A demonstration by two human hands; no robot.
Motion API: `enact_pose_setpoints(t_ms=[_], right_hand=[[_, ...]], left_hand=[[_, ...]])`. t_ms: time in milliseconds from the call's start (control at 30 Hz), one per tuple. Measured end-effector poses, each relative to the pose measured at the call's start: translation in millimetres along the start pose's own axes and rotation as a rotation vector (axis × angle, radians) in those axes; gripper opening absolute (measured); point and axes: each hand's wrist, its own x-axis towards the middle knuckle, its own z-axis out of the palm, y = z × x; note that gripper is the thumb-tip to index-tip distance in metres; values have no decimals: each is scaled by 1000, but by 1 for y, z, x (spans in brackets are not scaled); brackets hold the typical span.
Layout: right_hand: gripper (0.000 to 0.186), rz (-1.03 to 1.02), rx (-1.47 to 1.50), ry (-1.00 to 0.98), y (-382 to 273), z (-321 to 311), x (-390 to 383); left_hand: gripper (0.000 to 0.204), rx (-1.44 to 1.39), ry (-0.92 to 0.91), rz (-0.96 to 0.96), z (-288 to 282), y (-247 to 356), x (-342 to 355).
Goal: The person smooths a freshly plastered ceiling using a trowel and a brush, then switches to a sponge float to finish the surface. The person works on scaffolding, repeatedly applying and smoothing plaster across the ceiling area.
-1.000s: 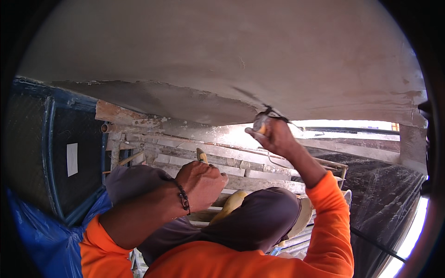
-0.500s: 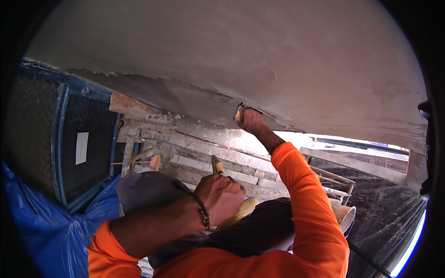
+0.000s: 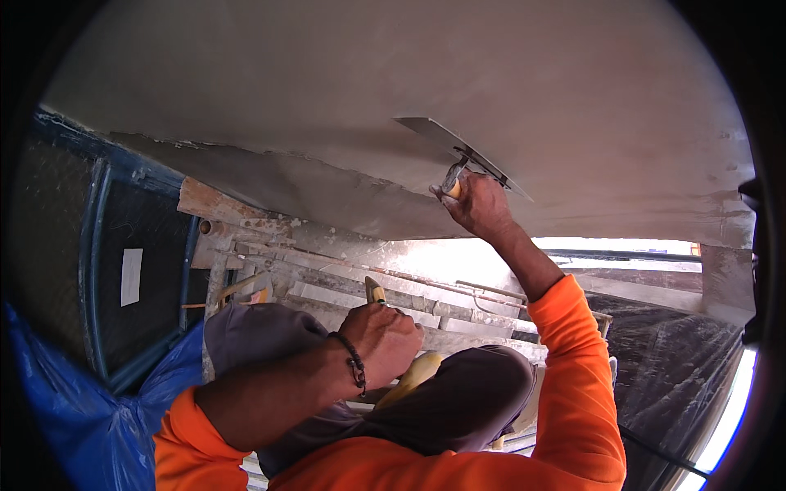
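Observation:
My right hand (image 3: 479,203) grips the pale handle (image 3: 451,186) of a long steel plastering trowel (image 3: 427,131), whose thin blade lies against or very close to the smooth grey plaster surface (image 3: 557,90) overhead. Below it, at the middle of the picture, my left hand (image 3: 381,344) is closed round the wooden handle of a smaller tool (image 3: 373,290) with a short, dirty tip pointing up. A rough, darker band of plaster (image 3: 270,172) runs along the left lower part of the surface.
Splattered boards and scaffold poles (image 3: 311,266) lie below, under my bent knees (image 3: 458,385). Blue-framed dark panels (image 3: 131,213) and blue sheeting (image 3: 82,385) are at left. Black plastic sheeting (image 3: 663,385) hangs at right, beneath a bright gap along the plaster's edge.
My right hand with the trowel moved up-left half a second ago, then back rightward and higher, the blade now showing more fully. My left hand has shifted slightly right since a second ago.

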Motion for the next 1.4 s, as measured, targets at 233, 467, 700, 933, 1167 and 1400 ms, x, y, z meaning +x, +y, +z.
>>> enact_pose_setpoints(t_ms=[233, 467, 700, 933, 1167, 1400], right_hand=[[53, 21, -45, 100, -14, -99, -20], [49, -71, 169, 270, -22, -202, -49], [43, -111, 369, 527, -11, -279, -79], [44, 38, 283, 743, 0, -219, -124], [47, 138, 352, 258, -23, -55, -101], [46, 153, 390, 304, -25, -36, -79]], left_hand=[[24, 79, -50, 5, -5, -1, 7], [22, 59, -146, -48, -7, -3, 14], [27, 92, -97, -36, -4, -5, 14], [30, 50, -103, -119, -16, -5, 19], [24, 101, -24, -135, -20, -3, 23], [19, 57, 30, -131, -15, -5, 24]])
